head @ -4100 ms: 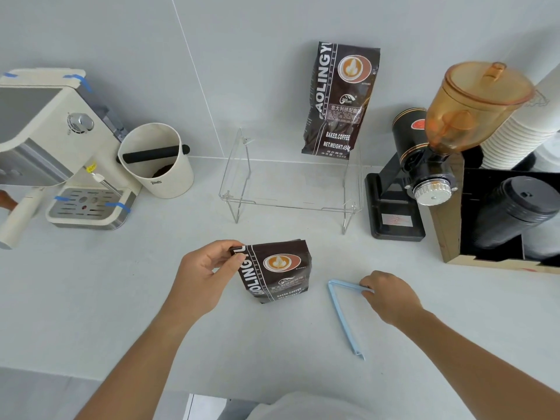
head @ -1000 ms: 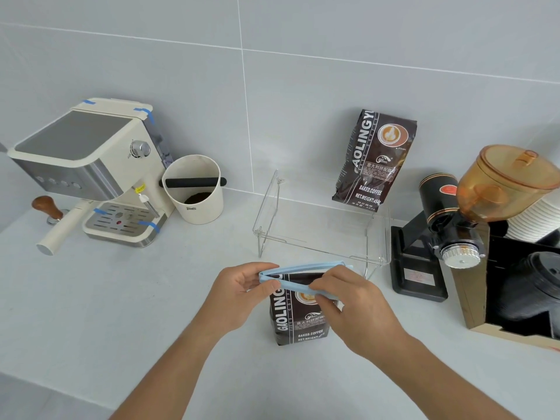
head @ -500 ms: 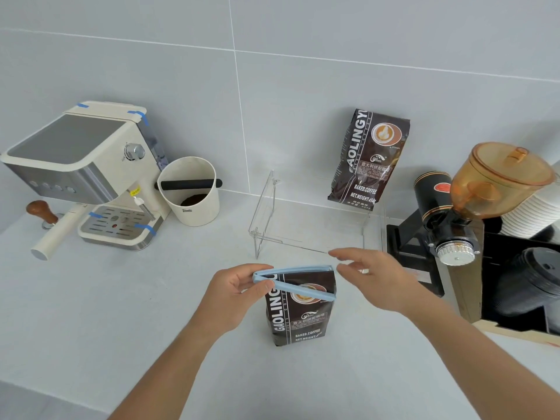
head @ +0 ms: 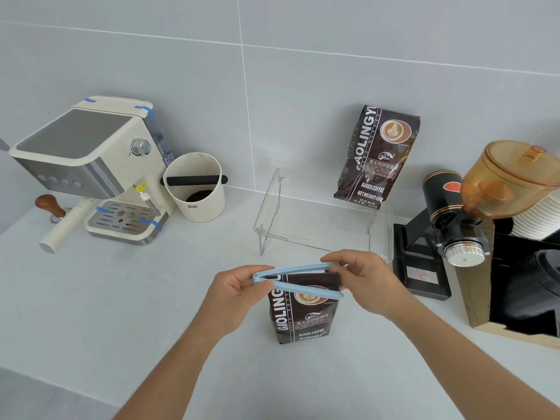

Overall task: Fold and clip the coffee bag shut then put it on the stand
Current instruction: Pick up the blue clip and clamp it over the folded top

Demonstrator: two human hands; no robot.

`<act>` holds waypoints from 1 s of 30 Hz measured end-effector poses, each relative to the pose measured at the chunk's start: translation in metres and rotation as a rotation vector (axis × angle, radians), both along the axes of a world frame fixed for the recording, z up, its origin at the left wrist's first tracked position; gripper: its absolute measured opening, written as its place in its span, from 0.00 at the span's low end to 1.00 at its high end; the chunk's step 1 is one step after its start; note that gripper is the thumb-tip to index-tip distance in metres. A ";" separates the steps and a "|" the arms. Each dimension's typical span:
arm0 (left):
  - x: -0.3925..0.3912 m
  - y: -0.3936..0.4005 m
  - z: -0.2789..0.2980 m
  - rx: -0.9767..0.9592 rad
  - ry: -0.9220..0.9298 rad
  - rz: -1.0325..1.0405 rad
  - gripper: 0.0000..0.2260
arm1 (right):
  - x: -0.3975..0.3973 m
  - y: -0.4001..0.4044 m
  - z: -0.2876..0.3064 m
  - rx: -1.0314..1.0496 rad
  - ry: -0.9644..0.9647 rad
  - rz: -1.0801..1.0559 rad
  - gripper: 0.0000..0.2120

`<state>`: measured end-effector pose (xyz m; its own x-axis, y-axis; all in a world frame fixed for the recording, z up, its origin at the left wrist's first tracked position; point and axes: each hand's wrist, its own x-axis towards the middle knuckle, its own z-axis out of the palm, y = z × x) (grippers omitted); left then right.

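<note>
The coffee bag (head: 303, 310) stands at six o'clock from the clear stand (head: 321, 228), so while your left hand (head: 239, 291) pinches the blue clip (head: 298, 280) at its hinge, have your right hand (head: 363, 281), pinching the free ends, squeeze both arms together across the fold.

Only one view is given, so nothing is shared with a second camera. It's shot from head height, tilted forward and down over the tabletop (head: 91, 313), with the tiled wall (head: 303, 86) faced straight on at 12 o'clock. Both forearms are seen coming in from the bottom edge, so the hands are caught close, near the middle of the frame. Wide-angle bending is noticed at the edges: the espresso machine (head: 91, 165) at 10 o'clock and the grinder (head: 454, 213) at 3 o'clock are leaned outward.
</note>
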<state>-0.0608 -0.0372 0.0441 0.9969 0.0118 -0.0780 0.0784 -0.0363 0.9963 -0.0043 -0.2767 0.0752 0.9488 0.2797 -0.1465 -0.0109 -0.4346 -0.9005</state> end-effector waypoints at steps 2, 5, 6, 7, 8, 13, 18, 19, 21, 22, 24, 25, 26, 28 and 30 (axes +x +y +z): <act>-0.001 0.001 -0.001 -0.006 0.011 -0.002 0.13 | -0.001 0.000 -0.002 0.030 -0.011 -0.010 0.14; -0.002 -0.001 -0.003 0.000 0.019 0.004 0.13 | -0.003 0.000 -0.006 0.063 -0.005 -0.018 0.16; -0.002 -0.002 -0.003 0.003 0.019 0.017 0.13 | -0.003 -0.001 -0.007 0.074 0.006 -0.020 0.17; -0.002 -0.003 -0.004 0.001 0.019 0.033 0.13 | -0.004 -0.003 -0.008 0.097 0.027 -0.024 0.18; -0.002 -0.005 -0.004 0.000 0.019 0.048 0.13 | -0.005 -0.005 -0.007 0.138 0.063 -0.024 0.19; -0.003 -0.014 -0.002 -0.020 0.006 0.103 0.10 | -0.013 -0.026 0.000 0.309 0.245 0.134 0.21; -0.002 -0.017 0.001 0.039 -0.003 0.099 0.09 | -0.016 -0.028 -0.005 0.183 0.138 0.127 0.25; -0.002 -0.014 0.001 0.087 -0.013 0.088 0.09 | -0.016 -0.027 -0.005 0.167 0.108 0.117 0.24; 0.000 -0.010 0.004 0.254 -0.050 0.060 0.09 | -0.017 -0.026 -0.004 0.128 0.051 0.122 0.23; 0.000 -0.009 0.008 0.351 -0.084 0.036 0.10 | -0.018 -0.025 -0.003 0.111 0.027 0.133 0.23; 0.003 -0.009 0.016 0.500 -0.166 -0.039 0.11 | -0.018 -0.023 -0.002 0.087 -0.002 0.145 0.22; 0.004 -0.009 0.020 0.557 -0.195 -0.079 0.11 | -0.018 -0.023 -0.001 0.083 -0.003 0.145 0.22; 0.006 -0.009 0.024 0.614 -0.212 -0.118 0.12 | -0.018 -0.023 -0.001 0.084 0.003 0.139 0.22; 0.009 -0.006 0.029 0.718 -0.231 -0.179 0.14 | -0.020 -0.022 -0.002 0.108 0.028 0.111 0.23; 0.011 -0.002 0.031 0.796 -0.228 -0.211 0.16 | -0.022 -0.021 -0.002 0.149 0.044 0.077 0.23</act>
